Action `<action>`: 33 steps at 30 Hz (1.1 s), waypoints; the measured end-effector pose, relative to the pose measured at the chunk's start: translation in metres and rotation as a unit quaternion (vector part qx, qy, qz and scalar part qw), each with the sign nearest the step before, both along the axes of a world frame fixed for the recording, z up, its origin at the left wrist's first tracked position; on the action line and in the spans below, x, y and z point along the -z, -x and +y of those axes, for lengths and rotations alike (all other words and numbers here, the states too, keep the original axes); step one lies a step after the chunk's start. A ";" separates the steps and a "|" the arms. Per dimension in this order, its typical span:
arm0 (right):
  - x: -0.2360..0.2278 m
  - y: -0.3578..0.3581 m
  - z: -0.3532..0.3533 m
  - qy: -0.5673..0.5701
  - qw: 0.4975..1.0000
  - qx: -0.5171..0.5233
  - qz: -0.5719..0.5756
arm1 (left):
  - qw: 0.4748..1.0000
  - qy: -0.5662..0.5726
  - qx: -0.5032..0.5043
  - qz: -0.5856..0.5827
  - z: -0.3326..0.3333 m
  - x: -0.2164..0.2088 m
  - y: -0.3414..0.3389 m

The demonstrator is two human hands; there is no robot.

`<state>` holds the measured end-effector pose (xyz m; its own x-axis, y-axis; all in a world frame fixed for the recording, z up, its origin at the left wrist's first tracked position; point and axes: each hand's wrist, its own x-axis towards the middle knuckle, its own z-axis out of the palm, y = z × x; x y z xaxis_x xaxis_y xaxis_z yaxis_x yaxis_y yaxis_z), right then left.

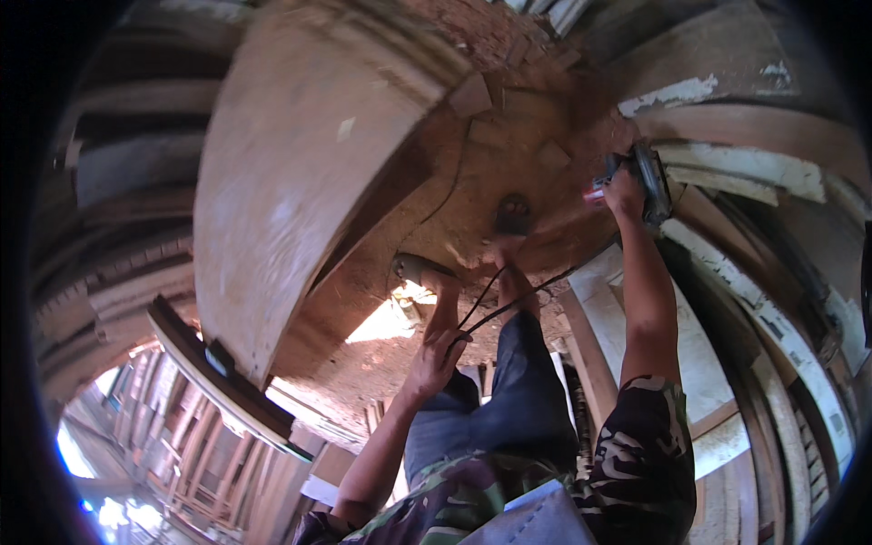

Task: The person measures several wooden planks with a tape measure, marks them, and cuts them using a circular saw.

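Note:
My right hand (pixel 625 193), arm stretched far out to the right, is closed on the handle of a dark corded power tool (pixel 652 186). The tool has a long dark body with a bit of red near my fingers; its exact kind is hard to make out. It is beside the stacked boards. Lower and nearer my body, my left hand (pixel 436 363) is closed around a black power cord (pixel 495 315). From there the cord loops in front of my legs and runs right, toward the tool.
A large pale wooden panel (pixel 291 173) stands to the left. Stacked planks (pixel 754 173) line the right side. My sandalled feet (pixel 513 213) are on the brown dirt floor (pixel 481 163), where a thin cable (pixel 454 177) and wood scraps lie. More timber (pixel 191 400) leans at the lower left.

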<state>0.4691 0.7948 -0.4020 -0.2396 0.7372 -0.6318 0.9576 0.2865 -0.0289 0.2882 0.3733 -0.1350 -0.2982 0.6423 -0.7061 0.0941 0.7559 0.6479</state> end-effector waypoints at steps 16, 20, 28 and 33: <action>0.257 -0.052 -0.076 -0.166 0.969 -0.171 -0.058 | 0.986 0.094 0.097 0.101 0.005 0.190 0.020; 0.236 0.027 -0.104 -0.228 0.956 -0.144 0.114 | 0.956 0.130 0.218 0.149 0.007 0.244 0.046; 0.140 0.134 -0.040 0.058 0.878 0.278 0.384 | 0.899 0.076 0.210 0.377 0.139 0.384 0.132; 0.185 0.127 0.034 -0.054 0.921 0.091 0.375 | 0.868 -0.009 0.225 0.443 0.288 0.429 0.170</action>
